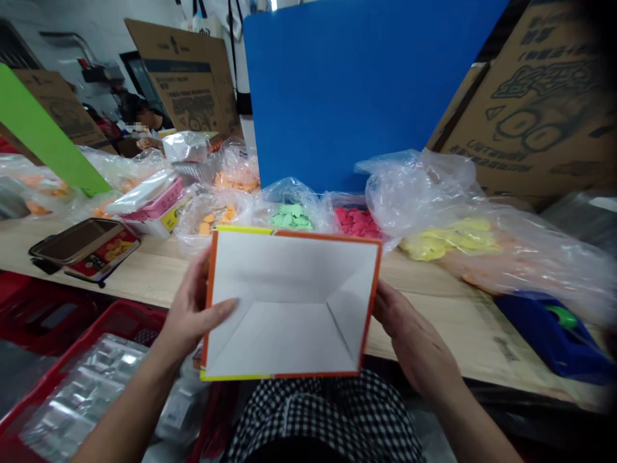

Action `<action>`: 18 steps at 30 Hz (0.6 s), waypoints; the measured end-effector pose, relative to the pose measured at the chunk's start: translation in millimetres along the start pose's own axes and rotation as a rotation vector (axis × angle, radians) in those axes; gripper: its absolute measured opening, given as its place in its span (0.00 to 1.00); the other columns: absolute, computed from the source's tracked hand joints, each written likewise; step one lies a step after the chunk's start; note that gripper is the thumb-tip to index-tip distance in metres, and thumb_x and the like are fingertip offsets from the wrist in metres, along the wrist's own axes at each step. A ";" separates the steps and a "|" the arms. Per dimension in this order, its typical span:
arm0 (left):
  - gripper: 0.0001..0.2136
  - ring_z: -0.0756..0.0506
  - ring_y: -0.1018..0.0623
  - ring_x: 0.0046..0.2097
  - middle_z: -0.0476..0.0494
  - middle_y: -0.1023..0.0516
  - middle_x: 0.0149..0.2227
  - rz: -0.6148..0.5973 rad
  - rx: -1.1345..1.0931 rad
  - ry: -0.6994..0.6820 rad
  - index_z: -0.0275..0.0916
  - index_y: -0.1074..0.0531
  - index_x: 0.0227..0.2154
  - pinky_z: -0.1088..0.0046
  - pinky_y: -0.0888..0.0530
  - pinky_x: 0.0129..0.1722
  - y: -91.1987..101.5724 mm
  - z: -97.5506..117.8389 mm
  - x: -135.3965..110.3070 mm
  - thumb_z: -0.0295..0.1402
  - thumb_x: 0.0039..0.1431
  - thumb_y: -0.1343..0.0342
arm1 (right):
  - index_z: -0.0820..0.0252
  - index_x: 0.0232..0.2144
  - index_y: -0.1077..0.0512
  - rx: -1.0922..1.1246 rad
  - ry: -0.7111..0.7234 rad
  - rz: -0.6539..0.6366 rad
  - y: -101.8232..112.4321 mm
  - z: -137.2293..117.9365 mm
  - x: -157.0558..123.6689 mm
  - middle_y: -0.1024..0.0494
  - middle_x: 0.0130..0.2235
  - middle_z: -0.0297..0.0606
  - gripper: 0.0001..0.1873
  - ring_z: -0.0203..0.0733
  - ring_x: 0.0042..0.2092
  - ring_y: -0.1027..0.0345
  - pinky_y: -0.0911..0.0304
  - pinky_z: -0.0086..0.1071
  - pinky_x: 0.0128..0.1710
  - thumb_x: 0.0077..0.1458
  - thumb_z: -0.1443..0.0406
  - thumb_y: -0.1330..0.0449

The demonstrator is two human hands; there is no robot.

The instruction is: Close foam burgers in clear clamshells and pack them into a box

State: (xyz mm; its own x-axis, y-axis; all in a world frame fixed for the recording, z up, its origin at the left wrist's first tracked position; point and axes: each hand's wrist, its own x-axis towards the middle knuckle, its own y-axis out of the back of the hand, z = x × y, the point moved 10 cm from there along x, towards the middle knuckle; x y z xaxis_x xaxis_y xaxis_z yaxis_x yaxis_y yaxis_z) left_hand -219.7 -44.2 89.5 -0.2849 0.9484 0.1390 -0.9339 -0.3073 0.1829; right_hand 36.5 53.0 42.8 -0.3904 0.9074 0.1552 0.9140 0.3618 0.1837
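Note:
I hold an open cardboard box (289, 302), white inside with orange and yellow edges, over my lap at the table's front edge. My left hand (190, 312) grips its left wall, thumb reaching inside. My right hand (407, 331) clasps the right wall from outside. The box's inside looks empty. Behind it on the wooden table (434, 308) lie clear bags of small coloured pieces: orange (216, 218), green (290, 217), red (359, 223) and yellow (450, 236).
A blue board (357, 90) stands behind the bags, cardboard cartons (540, 103) to its right and left. A blue tape dispenser (554, 331) sits at right. A tin tray (84, 244) lies at left. A red crate (81, 386) of plastic packets is by my left knee. Another person sits far left.

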 end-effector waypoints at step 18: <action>0.19 0.47 0.37 0.54 0.41 0.34 0.52 -0.505 1.136 -0.691 0.40 0.46 0.54 0.63 0.42 0.54 -157.7 -63.1 -56.3 0.29 0.59 0.58 | 0.56 0.58 0.63 -0.257 0.141 -0.014 -47.0 83.4 19.5 0.54 0.60 0.49 0.36 0.49 0.59 0.56 0.50 0.51 0.53 0.53 0.56 0.51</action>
State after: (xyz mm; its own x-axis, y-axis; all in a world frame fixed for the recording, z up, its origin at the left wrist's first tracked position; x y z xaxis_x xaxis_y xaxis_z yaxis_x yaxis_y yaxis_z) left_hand -70.0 -44.2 -8.6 0.4915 0.8467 0.2039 -0.1292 -0.1607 0.9785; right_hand -4.9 71.4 -43.7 -0.4309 0.8575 0.2811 0.8573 0.2917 0.4242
